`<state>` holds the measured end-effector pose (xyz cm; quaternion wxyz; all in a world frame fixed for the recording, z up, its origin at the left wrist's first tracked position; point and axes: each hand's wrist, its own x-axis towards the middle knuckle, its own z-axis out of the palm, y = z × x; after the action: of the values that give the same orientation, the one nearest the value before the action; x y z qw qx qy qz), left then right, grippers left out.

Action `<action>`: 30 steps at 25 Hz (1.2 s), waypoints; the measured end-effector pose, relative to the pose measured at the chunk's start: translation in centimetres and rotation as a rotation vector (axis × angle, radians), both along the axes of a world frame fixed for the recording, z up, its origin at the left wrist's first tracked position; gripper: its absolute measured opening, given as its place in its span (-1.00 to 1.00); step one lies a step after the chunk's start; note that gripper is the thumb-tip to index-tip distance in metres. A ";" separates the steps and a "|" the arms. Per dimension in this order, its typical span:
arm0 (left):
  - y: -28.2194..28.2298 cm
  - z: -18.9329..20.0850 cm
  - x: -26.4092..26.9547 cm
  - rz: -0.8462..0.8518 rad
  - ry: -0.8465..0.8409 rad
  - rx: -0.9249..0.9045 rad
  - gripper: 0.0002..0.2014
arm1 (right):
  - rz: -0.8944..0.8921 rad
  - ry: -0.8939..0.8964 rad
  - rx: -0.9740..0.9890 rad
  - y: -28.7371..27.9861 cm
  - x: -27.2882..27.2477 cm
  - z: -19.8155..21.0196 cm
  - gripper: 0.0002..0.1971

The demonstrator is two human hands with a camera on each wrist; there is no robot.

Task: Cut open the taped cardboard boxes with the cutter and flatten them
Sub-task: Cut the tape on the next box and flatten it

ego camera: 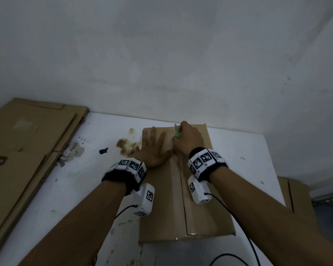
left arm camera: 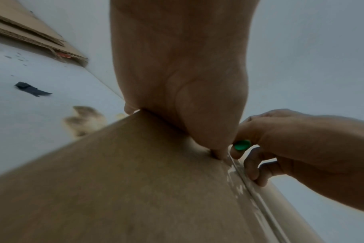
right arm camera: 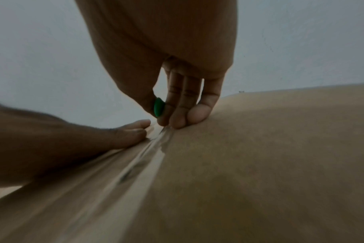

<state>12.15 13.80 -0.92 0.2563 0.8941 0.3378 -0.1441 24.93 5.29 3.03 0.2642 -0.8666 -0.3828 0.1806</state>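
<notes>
Gripping-wise, going left to right: left hand [ego camera: 154, 148] is flat, fingers spread and straight, pressing down on the left flap of the cardboard box [ego camera: 183, 191]; it isn't curled round anything; its thumb tip sits right beside the taped centre seam [right arm camera: 148, 154] in the right wrist view. Right hand [ego camera: 188, 140] is curled round a green cutter [ego camera: 177, 133] — only a sliver of green handle pokes out between thumb and fingers, so the blade itself I can't make out; the fingertips [right arm camera: 178, 122] are down on the seam near the far end of the box.

The box lies on a white table [ego camera: 65, 189], long side running away from the person, clear tape glinting along the middle join and across the near edge.

Far left there's a stack of flattened cardboard [ego camera: 25, 143] lying partly on the table against the wall; between it and the box, a small dark scrap [ego camera: 103, 150] and a brown stain [ego camera: 126, 145] on the tabletop; off to the right, beyond the table edge, another bit of cardboard [ego camera: 296, 196] — can't tell if it's a box or a sheet.
</notes>
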 end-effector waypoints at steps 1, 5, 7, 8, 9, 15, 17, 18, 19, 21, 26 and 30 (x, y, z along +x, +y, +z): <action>0.1 -0.1 0.1 0.002 0.003 -0.015 -0.22 | 0.000 0.001 -0.003 0.2 -0.1 -0.2 -0.79; 0.4 -0.1 0.4 -0.011 0.015 0.018 -0.15 | -0.018 0.014 0.041 0.2 -0.3 -0.6 -0.81; 0.9 -0.9 0.5 -0.036 0.027 0.032 -0.12 | -0.004 0.019 0.026 0.0 -0.3 -0.6 -0.82; 1.1 -1.3 0.6 -0.043 0.035 0.039 -0.07 | -0.002 0.027 0.016 -0.2 -0.3 -0.6 -0.82; 1.3 -1.4 0.6 -0.046 0.041 0.052 -0.04 | -0.006 0.038 0.005 -0.4 -0.4 -0.6 -0.82; 1.0 -0.7 0.8 -0.006 0.067 0.026 -0.32 | 0.051 0.054 -0.045 -3.0 -1.6 -0.3 -0.72; 1.2 -0.9 0.8 -0.031 0.064 0.052 -0.25 | 0.068 0.070 -0.033 -3.7 -2.4 -0.3 -0.73; 1.2 -0.9 0.8 -0.040 0.063 0.070 -0.23 | 0.057 0.082 -0.018 -4.1 -2.7 -0.3 -0.77; 1.0 -0.6 0.7 -0.041 0.060 0.075 -0.25 | 0.035 0.096 -0.007 -4.5 -3.0 -0.2 -0.80; 0.6 -0.2 0.7 -0.019 0.051 0.073 -0.31 | 0.000 0.118 -0.005 -5.5 -3.3 0.1 -0.86; 0.4 0.2 0.8 -0.004 0.044 0.078 -0.33 | 0.024 0.205 -0.003 -9.0 -4.5 0.1 -0.87; 0.1 0.6 0.7 0.024 0.069 0.027 -0.35 | 0.074 0.205 -0.026 -11.7 -6.0 0.4 -0.85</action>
<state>12.89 13.87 -0.35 0.2341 0.8878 0.3591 -0.1671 18.96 -6.44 3.41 0.2839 -0.8322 -0.3833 0.2828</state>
